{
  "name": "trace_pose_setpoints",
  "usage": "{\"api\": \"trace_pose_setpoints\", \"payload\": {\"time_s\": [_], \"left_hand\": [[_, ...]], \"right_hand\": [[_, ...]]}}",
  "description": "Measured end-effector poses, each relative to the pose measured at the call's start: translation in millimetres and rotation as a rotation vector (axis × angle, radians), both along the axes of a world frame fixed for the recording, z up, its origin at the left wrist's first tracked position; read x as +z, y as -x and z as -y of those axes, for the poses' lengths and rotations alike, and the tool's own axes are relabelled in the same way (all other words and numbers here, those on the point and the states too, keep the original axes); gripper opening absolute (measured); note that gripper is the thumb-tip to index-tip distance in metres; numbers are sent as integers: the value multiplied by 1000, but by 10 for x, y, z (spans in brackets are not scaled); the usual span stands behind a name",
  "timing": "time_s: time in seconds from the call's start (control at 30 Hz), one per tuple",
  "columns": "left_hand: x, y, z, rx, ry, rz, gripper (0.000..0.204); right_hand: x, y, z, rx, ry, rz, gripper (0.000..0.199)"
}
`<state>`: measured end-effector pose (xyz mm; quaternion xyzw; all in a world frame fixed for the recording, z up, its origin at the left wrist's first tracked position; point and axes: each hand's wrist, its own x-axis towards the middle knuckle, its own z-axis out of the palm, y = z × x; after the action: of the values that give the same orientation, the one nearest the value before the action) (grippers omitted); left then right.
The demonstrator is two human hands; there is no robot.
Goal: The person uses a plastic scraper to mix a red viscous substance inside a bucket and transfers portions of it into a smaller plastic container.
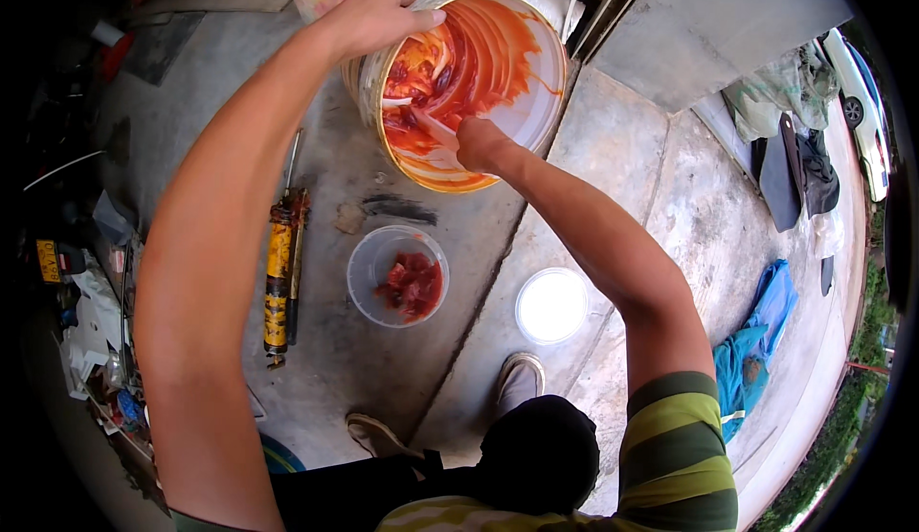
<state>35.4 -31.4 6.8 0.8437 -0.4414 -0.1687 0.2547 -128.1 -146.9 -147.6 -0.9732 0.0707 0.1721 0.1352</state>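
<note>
A large white bucket is tipped toward me, its inner wall smeared with red-orange grease. My left hand is closed over its upper left rim, thumb along the edge. Reaching inside, my right hand grips a flat, pale scraper that touches the grease; its far end is partly covered by grease. Below the bucket stands a clear plastic tub with a lump of dark red grease in it. Right of the tub, a round white lid lies on the concrete.
A yellow and black grease gun lies left of the tub. Assorted clutter lines the left edge. A grey metal panel stands at the upper right, with blue cloth farther down. My shoes are near the lid.
</note>
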Motion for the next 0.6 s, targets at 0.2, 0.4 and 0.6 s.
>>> {"api": "trace_pose_setpoints", "payload": {"time_s": [0.2, 0.4, 0.6], "left_hand": [[-114, -146, -229, 65, 78, -43, 50], [3, 49, -290, 70, 12, -120, 48], [-97, -160, -675, 137, 167, -357, 48]], "right_hand": [[25, 108, 65, -484, -758, -113, 31], [593, 790, 206, -555, -1021, 4, 27], [791, 1721, 260, -402, -1096, 228, 39]]}}
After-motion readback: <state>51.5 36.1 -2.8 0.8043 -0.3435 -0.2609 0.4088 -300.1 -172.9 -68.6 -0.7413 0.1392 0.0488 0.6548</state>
